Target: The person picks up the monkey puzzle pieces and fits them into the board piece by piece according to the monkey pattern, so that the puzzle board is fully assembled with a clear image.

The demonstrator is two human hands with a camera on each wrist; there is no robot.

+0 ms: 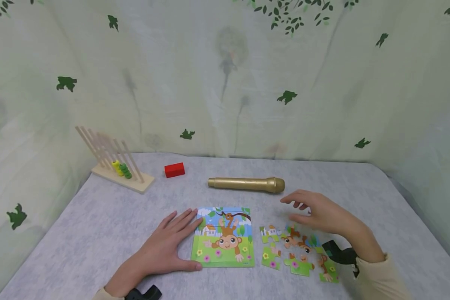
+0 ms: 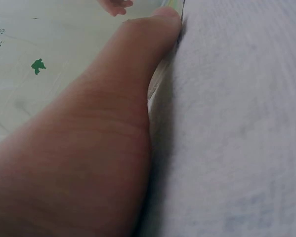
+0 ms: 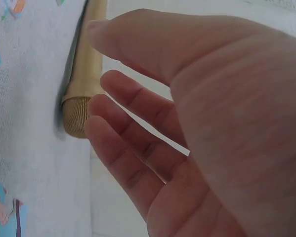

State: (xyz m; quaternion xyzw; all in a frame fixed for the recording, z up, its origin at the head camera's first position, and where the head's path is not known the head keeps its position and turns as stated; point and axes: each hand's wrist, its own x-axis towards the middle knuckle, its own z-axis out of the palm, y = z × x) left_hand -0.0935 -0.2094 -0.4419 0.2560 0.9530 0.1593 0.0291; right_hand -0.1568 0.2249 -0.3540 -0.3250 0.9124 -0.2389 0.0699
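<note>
A square puzzle board printed with a hanging monkey lies at the middle of the table. My left hand rests at its left side, fingers spread and fairly straight, with fingertips and thumb at the board's left edge. To the right of the board are several loose jigsaw pieces with parts of a monkey picture. Above them my right hand hovers with loosely bent fingers and nothing in its grasp. The right wrist view shows its empty palm, with the gold toy microphone beyond the fingers.
Behind the board lies the gold microphone, its head to the right. A red block sits farther left. At the back left stands a wooden peg rack with yellow and green beads. A leaf-patterned curtain hangs behind the table.
</note>
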